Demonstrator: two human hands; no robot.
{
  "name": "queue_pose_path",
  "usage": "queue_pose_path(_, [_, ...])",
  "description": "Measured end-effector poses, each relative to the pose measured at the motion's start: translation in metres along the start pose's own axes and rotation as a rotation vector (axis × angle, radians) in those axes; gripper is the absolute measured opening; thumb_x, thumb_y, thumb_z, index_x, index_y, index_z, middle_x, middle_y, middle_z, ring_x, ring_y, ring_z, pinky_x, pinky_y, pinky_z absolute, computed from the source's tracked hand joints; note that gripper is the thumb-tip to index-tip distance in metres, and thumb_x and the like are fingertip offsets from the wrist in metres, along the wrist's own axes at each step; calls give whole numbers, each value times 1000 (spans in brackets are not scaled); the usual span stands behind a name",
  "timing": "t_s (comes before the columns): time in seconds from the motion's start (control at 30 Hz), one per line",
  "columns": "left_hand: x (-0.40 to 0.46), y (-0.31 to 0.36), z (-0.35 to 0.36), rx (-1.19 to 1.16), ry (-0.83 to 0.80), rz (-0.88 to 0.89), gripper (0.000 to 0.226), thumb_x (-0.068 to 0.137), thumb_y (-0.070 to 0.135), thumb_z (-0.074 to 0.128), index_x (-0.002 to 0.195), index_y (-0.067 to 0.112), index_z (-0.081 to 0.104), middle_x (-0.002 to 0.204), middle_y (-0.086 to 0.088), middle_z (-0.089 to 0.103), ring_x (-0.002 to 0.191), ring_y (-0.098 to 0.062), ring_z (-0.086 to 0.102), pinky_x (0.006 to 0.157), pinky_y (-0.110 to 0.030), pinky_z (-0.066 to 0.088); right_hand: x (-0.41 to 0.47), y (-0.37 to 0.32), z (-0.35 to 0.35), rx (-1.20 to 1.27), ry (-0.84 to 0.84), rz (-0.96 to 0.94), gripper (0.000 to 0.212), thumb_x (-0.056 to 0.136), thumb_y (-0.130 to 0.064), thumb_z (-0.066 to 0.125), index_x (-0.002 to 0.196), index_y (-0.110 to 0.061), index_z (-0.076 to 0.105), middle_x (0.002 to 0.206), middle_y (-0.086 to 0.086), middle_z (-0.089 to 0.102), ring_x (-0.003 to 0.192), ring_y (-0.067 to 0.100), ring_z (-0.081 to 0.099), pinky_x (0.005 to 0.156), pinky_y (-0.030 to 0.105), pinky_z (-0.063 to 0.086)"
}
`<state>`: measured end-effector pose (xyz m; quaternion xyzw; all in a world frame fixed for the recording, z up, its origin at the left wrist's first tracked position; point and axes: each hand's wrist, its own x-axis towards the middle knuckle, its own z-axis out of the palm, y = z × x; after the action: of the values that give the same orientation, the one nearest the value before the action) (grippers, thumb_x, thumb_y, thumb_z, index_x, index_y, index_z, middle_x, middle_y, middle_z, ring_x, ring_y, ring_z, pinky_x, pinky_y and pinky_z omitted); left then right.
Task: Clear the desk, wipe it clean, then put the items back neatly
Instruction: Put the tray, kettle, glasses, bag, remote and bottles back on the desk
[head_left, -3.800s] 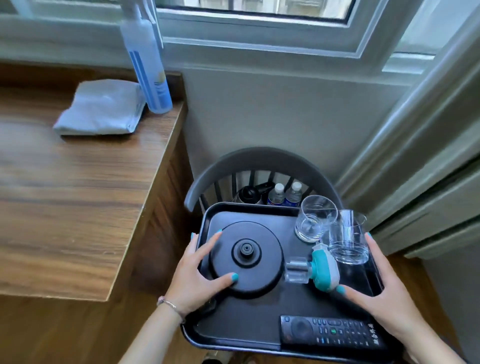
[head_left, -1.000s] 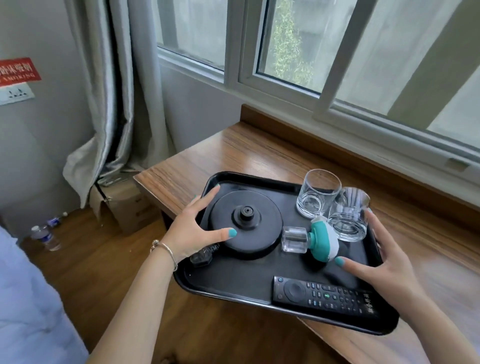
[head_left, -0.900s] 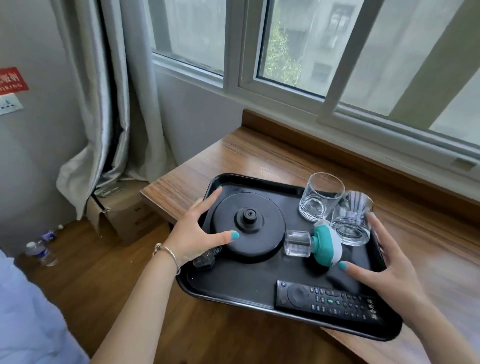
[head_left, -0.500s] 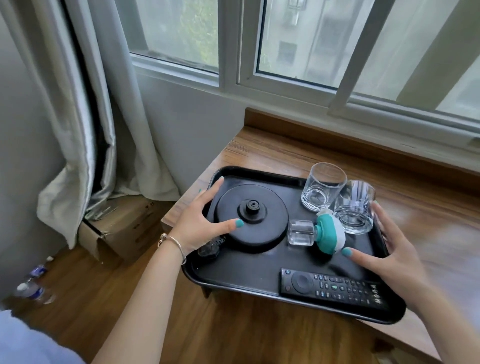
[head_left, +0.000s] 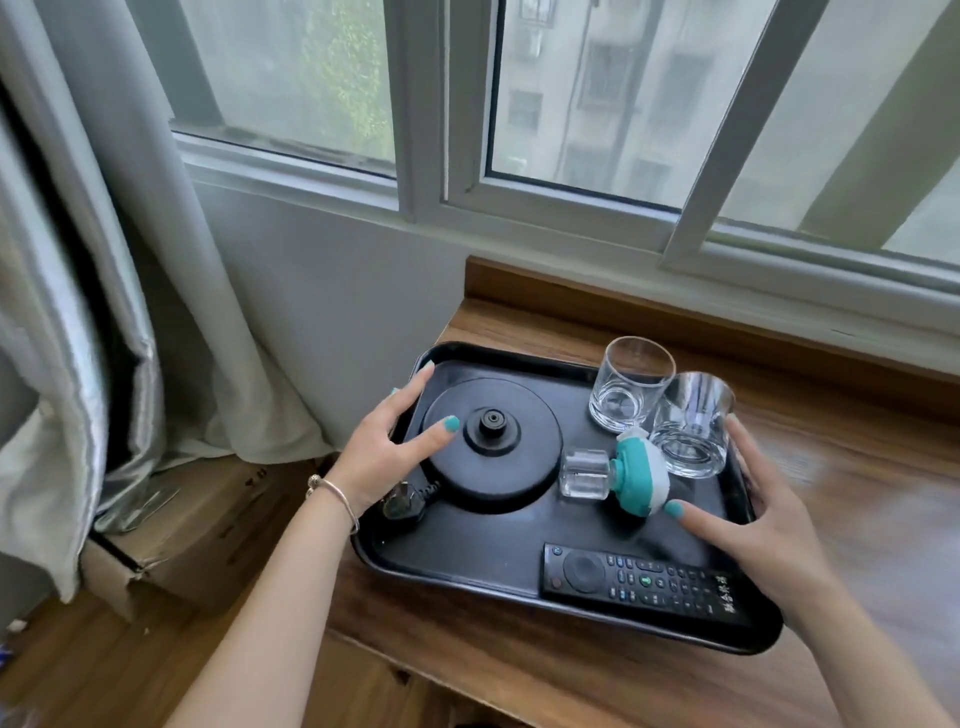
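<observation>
A black tray (head_left: 467, 551) lies on the left end of the wooden desk (head_left: 571, 670) under the window. On it are a round black kettle base (head_left: 519, 467) with its plug (head_left: 402, 504), two clear glasses (head_left: 631, 384) (head_left: 691, 426), a teal and white gadget (head_left: 636, 478) with a clear cap, and a black remote (head_left: 644, 577). My left hand (head_left: 384, 457) grips the tray's left rim, thumb on the kettle base. My right hand (head_left: 753, 535) grips the right rim, thumb inside the tray beside the teal gadget.
A grey curtain (head_left: 78, 260) hangs at the left, with a cardboard box (head_left: 192, 530) on the floor below it beside the desk. The window sill and a raised wooden back edge (head_left: 675, 312) run behind the tray. Bare desk top extends to the right.
I carried the tray from a chair over to the desk and lowered it onto the desk's left end. Both hands kept their hold on the rims throughout.
</observation>
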<state>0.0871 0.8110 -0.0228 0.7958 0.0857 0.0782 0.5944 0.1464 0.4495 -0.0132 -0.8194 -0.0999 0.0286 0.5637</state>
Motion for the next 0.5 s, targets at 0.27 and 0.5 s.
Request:
queue_pose_path(0.27, [88, -35, -4, -118, -82, -27, 56, 74, 60, 63, 127, 61, 46, 145, 27, 40, 144, -1, 19, 121, -42, 15, 69, 21, 24, -35, 21, 26, 105, 64, -8, 89, 147, -39, 34, 139, -37, 35, 123, -30, 29, 93, -8, 25])
queue_pose_path(0.5, [139, -45, -4, -133, -141, -61, 60, 73, 58, 60, 130, 53, 45, 148, 22, 38, 145, -3, 15, 121, -41, 12, 101, 29, 37, -63, 72, 58, 104, 64, -5, 88, 149, -33, 35, 137, -35, 36, 122, -28, 34, 97, -4, 24])
